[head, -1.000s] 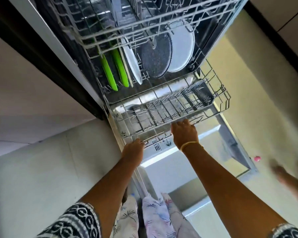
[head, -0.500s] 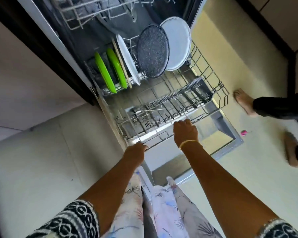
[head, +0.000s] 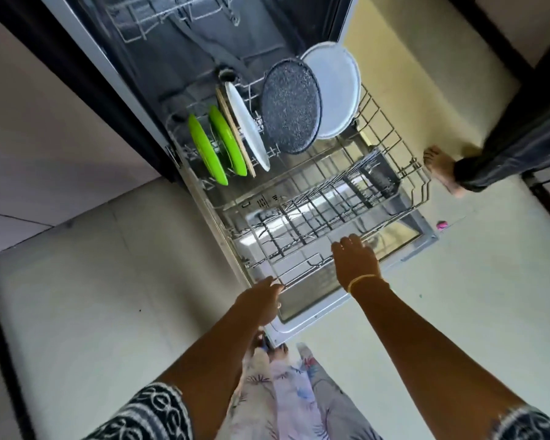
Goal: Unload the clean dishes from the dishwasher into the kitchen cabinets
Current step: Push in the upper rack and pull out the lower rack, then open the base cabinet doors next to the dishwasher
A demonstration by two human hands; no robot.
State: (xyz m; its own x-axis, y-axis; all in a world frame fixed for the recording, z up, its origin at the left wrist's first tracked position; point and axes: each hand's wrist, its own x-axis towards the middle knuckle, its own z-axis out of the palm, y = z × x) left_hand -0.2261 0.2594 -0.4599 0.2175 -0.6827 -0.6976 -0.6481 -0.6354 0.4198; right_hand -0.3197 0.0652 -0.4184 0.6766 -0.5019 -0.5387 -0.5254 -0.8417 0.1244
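Barely started: left hand [head: 261, 301] & right hand [head: 356, 260] both grip front rim of lower rack [head: 302, 277], frame centre. Nothing unloaded yet — green plates [head: 218, 147], white plates [head: 338, 90], dark speckled plate [head: 291, 111] upright at rack's back, upper centre.

Both hands are gripping the front rail of the lower rack [head: 410, 173]: left hand [head: 261, 301] at its left corner, right hand [head: 354, 260] further right. Two green plates [head: 218, 149] are standing upright beside white plates [head: 246, 125].
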